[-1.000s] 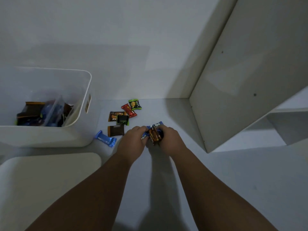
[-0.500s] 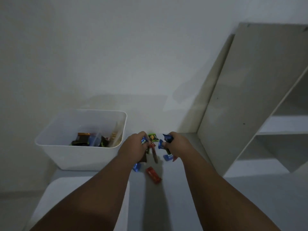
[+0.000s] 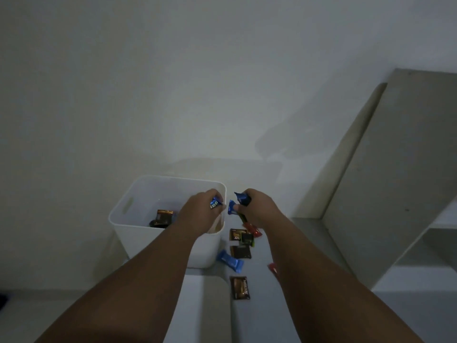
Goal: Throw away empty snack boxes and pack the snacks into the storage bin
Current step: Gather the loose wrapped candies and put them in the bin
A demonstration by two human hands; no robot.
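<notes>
A white storage bin (image 3: pixel 128 214) stands on the floor, with several dark snack packs (image 3: pixel 162 217) inside. My left hand (image 3: pixel 199 212) is over the bin's right rim and grips a blue-wrapped snack (image 3: pixel 215 203). My right hand (image 3: pixel 257 209) hovers just right of the bin and grips several blue snack packs (image 3: pixel 237 203). Loose snacks lie on the floor below: a red one (image 3: pixel 253 230), dark brown ones (image 3: pixel 241 251), a blue bar (image 3: pixel 230 261) and a brown pack (image 3: pixel 239 288).
A white shelf unit (image 3: pixel 395 194) stands at the right, its side panel rising beside the snacks. A pale flat lid or board (image 3: pixel 205 305) lies on the floor in front of the bin. A bare wall is behind the bin.
Both hands rose from the floor with snacks and moved left toward the bin; the left hand is now over its rim. A red snack and a brown pack dropped to the floor.
</notes>
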